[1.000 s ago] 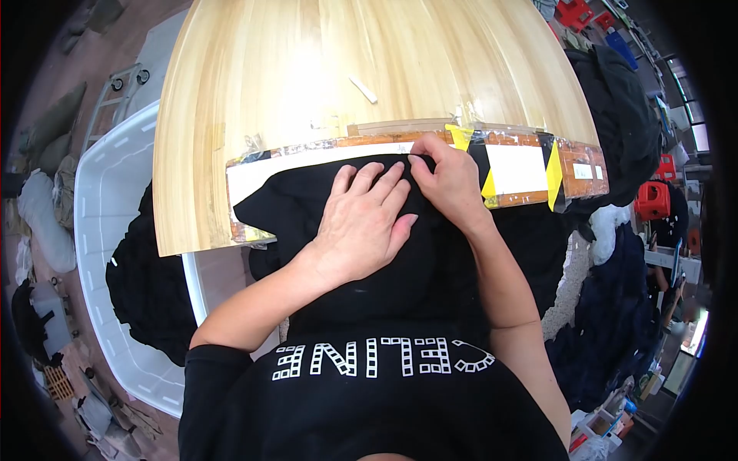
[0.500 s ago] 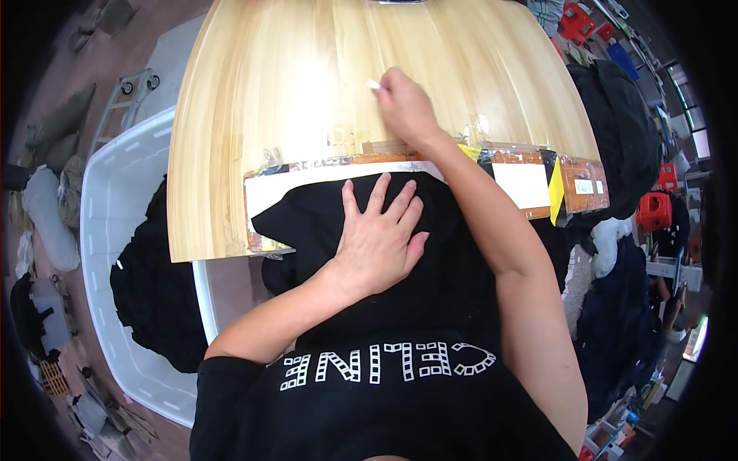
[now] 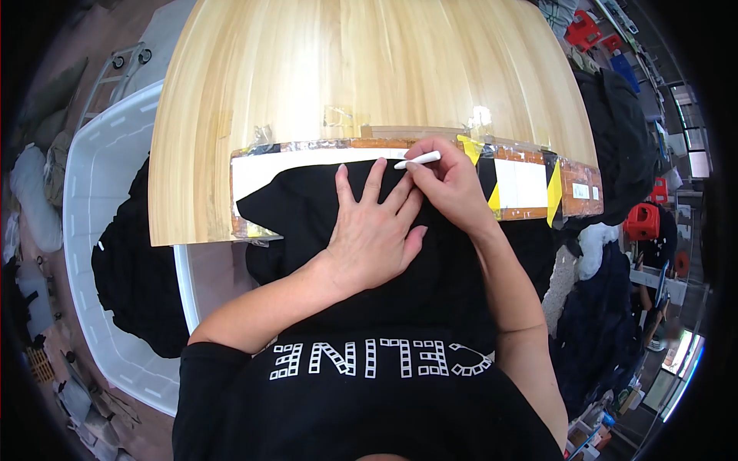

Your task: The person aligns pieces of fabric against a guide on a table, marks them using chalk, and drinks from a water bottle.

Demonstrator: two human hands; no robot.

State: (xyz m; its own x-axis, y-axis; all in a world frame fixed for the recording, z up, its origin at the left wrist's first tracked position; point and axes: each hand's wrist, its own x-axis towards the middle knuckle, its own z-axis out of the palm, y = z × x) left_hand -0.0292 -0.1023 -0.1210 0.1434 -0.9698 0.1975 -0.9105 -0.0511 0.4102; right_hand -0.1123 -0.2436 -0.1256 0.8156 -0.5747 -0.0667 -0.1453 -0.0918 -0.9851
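Note:
A piece of black fabric (image 3: 307, 192) lies over the table's near edge, on top of a white strip (image 3: 257, 175) taped there. My left hand (image 3: 374, 230) rests flat on the fabric with its fingers spread. Close by its fingertips, my right hand (image 3: 450, 183) pinches a white marker pen (image 3: 419, 160) between thumb and fingers. The pen's narrow end points left, at the fabric's upper edge; whether it touches I cannot tell.
The wooden table (image 3: 307, 77) has yellow and black tape (image 3: 553, 192) along its near edge. At the left stands a white plastic tub (image 3: 81, 192) holding black cloth (image 3: 142, 269). Dark fabric (image 3: 615, 138) is heaped at the right, with red stools (image 3: 640, 221) beyond.
My right hand has come down from above the tabletop to the fabric's edge, bringing the pen along. My left hand stays flat on the fabric. The whole view has shifted slightly.

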